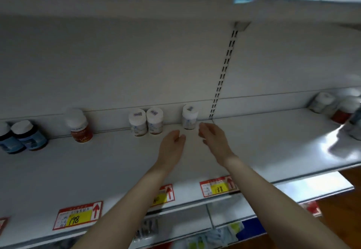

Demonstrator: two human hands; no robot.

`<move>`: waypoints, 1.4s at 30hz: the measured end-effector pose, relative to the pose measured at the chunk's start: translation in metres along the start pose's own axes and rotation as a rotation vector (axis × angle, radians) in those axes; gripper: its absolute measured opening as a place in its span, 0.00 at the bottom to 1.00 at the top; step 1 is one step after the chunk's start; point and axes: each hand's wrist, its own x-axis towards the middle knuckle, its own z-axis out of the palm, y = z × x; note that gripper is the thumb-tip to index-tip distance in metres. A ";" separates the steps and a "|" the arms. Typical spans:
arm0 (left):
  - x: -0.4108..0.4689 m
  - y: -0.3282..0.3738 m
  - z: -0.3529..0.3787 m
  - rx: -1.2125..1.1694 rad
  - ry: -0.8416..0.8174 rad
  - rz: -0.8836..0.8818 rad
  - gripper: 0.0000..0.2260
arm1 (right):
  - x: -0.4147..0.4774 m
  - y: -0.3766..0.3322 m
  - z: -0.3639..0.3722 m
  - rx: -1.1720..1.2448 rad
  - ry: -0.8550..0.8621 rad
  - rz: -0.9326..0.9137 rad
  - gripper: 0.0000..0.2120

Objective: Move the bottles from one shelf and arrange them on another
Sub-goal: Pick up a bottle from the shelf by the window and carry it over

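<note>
Lone white bottle (189, 117) upright at the back of the shelf (263, 141), just left of the slotted post (224, 73). Right hand (214, 138) just beside its base, fingers (203, 127) straight and pressed together, gripping nothing; contact with the bottle impossible to tell. Left hand (172, 144) below and left of it, fingers (179, 136) loosely curled, empty. Further left, two white bottles (137, 123) side by side, a red-labelled bottle (80, 126), two blue bottles (30, 136). Blurred bottles (334, 106) far right. Price tags (78, 216) along the front edge.
</note>
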 end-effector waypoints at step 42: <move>0.070 0.173 0.581 0.095 -0.459 0.252 0.17 | 0.089 0.169 -0.548 -0.105 0.295 0.139 0.17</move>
